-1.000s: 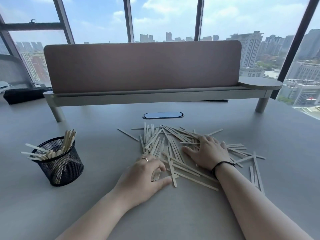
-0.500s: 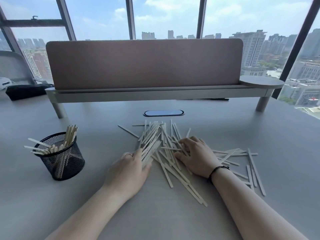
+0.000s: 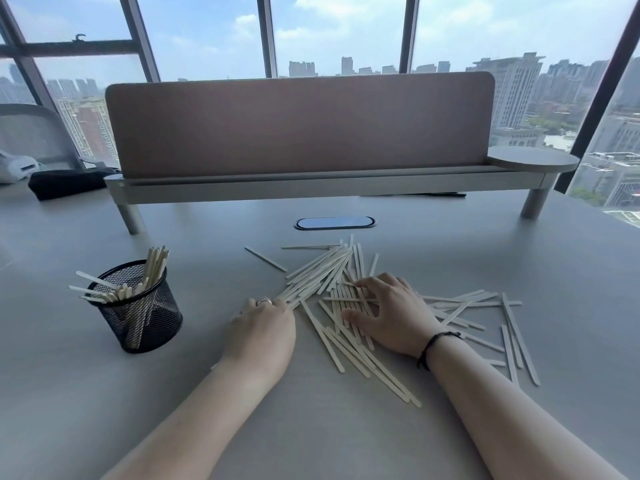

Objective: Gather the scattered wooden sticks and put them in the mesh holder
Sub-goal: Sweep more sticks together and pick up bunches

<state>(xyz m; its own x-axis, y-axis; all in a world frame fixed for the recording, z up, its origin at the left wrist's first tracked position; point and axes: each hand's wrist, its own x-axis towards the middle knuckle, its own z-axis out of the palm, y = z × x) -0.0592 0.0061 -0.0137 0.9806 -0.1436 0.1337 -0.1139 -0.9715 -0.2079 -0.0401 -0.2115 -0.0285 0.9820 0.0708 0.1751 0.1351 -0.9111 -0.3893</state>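
Black mesh holder [image 3: 138,315], far left on grey table [image 3: 69,393], some sticks inside | left hand [image 3: 259,332] gripping a bundle of wooden sticks [image 3: 317,275] | right hand [image 3: 391,317], fingers spread flat, pressing the scattered sticks [image 3: 360,351] at centre

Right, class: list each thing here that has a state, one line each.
mesh holder: upright, partly filled with sticks
wooden sticks: scattered flat on the desk
left hand: gripping a bundle of sticks
right hand: fingers spread, resting on sticks
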